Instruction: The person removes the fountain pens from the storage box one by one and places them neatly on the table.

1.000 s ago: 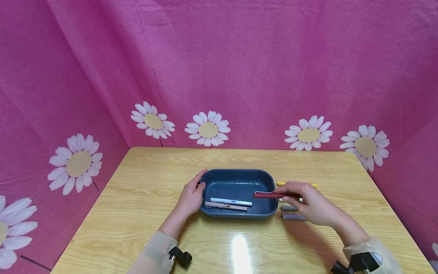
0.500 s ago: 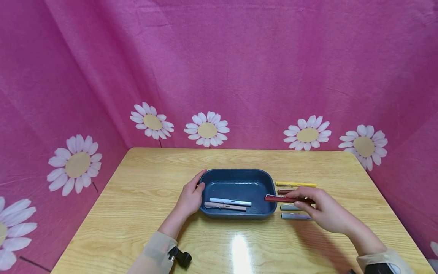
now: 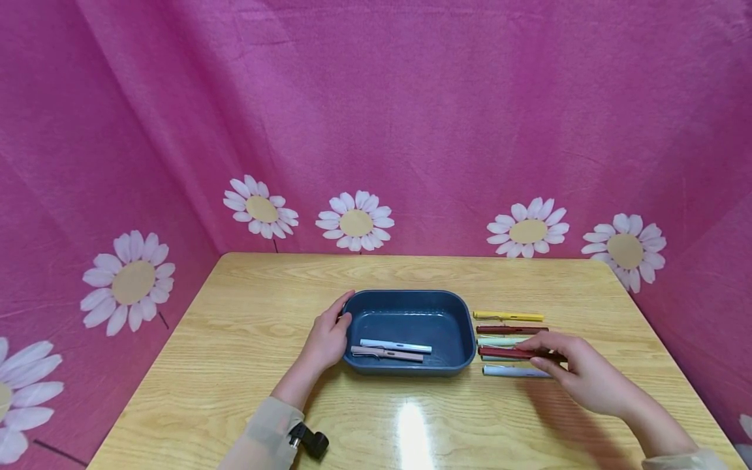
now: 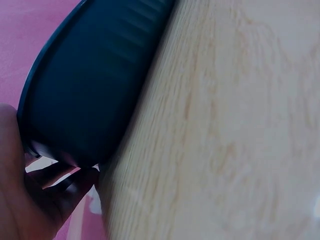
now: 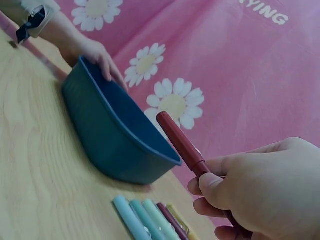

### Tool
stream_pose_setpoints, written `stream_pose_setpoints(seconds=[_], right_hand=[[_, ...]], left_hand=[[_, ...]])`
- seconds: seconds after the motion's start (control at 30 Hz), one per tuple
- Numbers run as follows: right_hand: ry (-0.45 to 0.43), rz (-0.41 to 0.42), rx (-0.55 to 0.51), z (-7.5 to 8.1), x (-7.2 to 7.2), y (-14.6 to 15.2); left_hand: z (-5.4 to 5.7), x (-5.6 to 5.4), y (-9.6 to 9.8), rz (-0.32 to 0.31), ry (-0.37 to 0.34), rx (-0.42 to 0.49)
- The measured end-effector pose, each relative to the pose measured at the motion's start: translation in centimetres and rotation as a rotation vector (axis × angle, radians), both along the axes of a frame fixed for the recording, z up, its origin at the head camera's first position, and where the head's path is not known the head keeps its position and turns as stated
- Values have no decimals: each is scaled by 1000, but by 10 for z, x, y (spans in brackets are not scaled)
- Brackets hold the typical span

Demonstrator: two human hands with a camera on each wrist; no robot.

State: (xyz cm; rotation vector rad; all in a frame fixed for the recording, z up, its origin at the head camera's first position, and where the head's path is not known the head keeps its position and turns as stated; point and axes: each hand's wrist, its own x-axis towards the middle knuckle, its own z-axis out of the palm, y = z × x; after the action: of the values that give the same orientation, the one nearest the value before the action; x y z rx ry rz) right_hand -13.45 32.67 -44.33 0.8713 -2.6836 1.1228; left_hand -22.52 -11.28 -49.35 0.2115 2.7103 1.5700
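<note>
My left hand (image 3: pixel 330 334) grips the left end of a dark blue rectangular box (image 3: pixel 411 371), its thumb over the rim. Inside the box lie a pale blue pen (image 3: pixel 395 346) and a pinkish-brown pen (image 3: pixel 389 354), side by side near the front wall. To the right of the box, my right hand (image 3: pixel 578 373) pinches a capped red pen (image 3: pixel 502 352) between thumb and fingers. In the right wrist view this red pen (image 5: pixel 181 141) is held up above a row of pens. From the head it overlaps the pale green pen (image 3: pixel 496 341) and a teal pen (image 3: pixel 487 358).
Also in that row are a yellow pen (image 3: pixel 511 316), a dark red pen (image 3: pixel 514 329) and a light blue pen (image 3: pixel 508 371), parallel on the wooden table (image 3: pixel 264 287). A pink curtain (image 3: pixel 411 117) with daisies hangs behind the table.
My right hand has carried the red pen from over the box rightward and toward me, over the row of pens. The left hand and the box have stayed in place.
</note>
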Motion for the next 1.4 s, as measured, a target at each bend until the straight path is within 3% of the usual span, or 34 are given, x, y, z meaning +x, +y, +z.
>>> stream_pose_setpoints(seconds=[0.5,0.8,1.17,1.4], right_hand=[[38,14,0,-30,8,19],[-80,14,40,-43,13,18],[-98,-14,58,-57,17,19],[23,-57,97,-66,18,14]], left_hand=[[1,0,-1,2,-11,2],[0,0,-2,-2,-13,5],[1,0,0,-5,0,0],[0,0,-1,-2,2,-10]])
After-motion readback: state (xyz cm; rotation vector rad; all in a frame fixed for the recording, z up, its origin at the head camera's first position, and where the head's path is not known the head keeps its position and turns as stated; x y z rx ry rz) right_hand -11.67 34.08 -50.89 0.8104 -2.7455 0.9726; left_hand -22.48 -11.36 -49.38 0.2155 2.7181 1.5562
